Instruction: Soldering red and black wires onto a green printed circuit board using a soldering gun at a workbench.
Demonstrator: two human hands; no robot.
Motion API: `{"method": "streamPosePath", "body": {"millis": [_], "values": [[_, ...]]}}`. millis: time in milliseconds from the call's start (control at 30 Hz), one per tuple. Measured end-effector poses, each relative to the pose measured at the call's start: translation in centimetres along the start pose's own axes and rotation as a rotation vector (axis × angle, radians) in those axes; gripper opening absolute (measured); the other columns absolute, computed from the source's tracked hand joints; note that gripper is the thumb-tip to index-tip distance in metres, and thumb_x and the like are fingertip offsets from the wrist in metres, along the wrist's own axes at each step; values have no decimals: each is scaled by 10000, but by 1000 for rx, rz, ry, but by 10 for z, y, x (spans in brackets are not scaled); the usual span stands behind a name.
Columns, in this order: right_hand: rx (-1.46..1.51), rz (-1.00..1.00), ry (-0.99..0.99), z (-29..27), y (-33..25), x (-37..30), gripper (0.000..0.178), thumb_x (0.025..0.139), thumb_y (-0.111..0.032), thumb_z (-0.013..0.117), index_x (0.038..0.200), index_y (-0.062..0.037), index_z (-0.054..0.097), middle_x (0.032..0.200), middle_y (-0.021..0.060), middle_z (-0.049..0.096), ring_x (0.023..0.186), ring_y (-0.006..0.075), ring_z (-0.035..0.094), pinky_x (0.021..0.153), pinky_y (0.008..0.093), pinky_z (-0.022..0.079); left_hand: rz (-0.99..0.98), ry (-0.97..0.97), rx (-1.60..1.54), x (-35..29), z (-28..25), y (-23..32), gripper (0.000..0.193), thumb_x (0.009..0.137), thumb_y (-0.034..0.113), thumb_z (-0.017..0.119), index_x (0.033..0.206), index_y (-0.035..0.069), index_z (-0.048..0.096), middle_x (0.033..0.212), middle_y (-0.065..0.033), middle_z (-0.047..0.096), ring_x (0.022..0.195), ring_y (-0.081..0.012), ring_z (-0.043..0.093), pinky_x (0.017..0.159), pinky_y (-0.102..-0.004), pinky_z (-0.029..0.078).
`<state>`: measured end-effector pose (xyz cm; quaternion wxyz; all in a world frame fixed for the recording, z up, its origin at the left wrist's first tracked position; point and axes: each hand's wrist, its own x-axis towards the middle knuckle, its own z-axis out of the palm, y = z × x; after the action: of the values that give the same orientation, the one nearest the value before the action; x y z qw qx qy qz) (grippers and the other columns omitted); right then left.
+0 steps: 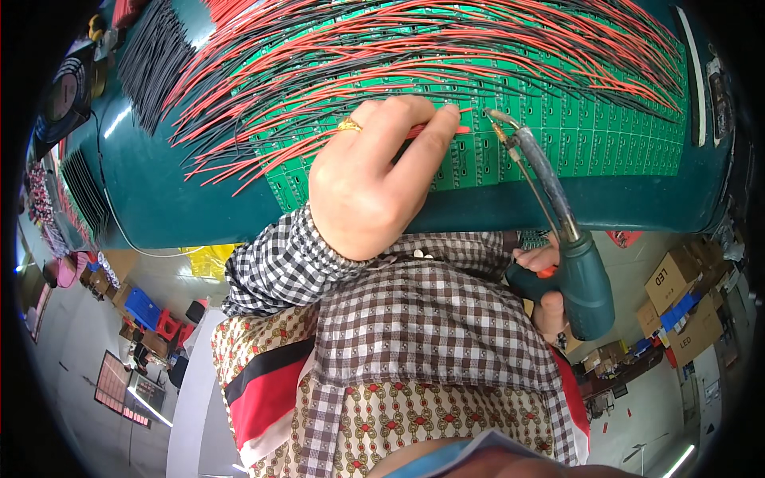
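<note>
A brown-and-white checked apron (434, 319) is worn nearest the camera. Beyond it, the green pistol-style handle of a soldering gun (588, 291) is gripped by the right hand (550, 317), its fingers wrapped around the handle and partly hidden by it. By the left hand (370, 183), on which a gold ring (348, 124) is worn, a red wire (464, 130) is pinched between thumb and forefinger, its end showing past the thumb over the green circuit boards (590, 143). The bent soldering tip is held just beside those fingertips; whether a board is touched cannot be told. Across the boards, red and black wires (446, 57) are spread, and a black wire bundle (154, 68) is placed at upper left on the teal tabletop (183, 207). On cardboard boxes (676, 279) at far right, dark lettering is printed.
</note>
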<state>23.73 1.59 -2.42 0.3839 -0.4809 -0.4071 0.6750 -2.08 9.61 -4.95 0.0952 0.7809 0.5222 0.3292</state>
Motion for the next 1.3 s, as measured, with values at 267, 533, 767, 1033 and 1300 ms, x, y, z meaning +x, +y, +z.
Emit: {"method": "streamPosePath", "body": {"millis": [267, 533, 767, 1033, 1300], "values": [[23, -55, 6, -1, 8, -1, 483, 824, -309, 717, 1093, 39, 516, 996, 126, 570, 951, 240, 593, 898, 434, 498, -10, -19, -5, 1, -1, 2, 358, 637, -115, 672, 976, -3, 679, 839, -86, 587, 716, -228, 601, 595, -309, 494], [13, -53, 20, 3, 4, 2, 459, 840, -293, 700, 1095, 41, 515, 992, 130, 567, 947, 241, 594, 891, 435, 502, -7, -17, -7, 2, -1, 1, 359, 634, -109, 673, 977, -4, 677, 837, -89, 584, 716, -232, 599, 593, -315, 489], [-11, -50, 42, 7, 3, 5, 441, 849, -295, 688, 1082, 36, 512, 979, 127, 563, 927, 241, 594, 888, 436, 502, -1, -7, -13, 2, 1, -1, 354, 640, -118, 666, 977, -12, 674, 843, -87, 587, 707, -228, 599, 590, -311, 490], [-117, -49, -14, 0, 3, -2, 640, 860, -407, 634, 1198, 97, 431, 986, 135, 563, 938, 248, 583, 885, 405, 480, -2, 10, -9, 1, 0, 2, 329, 669, -112, 657, 975, 4, 682, 850, -79, 588, 682, -211, 592, 562, -299, 477], [-197, -58, -3, -8, 8, -7, 843, 859, -487, 601, 1334, 145, 308, 1012, 130, 555, 958, 275, 569, 869, 422, 491, 58, -9, 49, 2, -2, 0, 321, 643, 33, 648, 957, -38, 643, 861, -95, 563, 730, -214, 581, 601, -294, 507]]}}
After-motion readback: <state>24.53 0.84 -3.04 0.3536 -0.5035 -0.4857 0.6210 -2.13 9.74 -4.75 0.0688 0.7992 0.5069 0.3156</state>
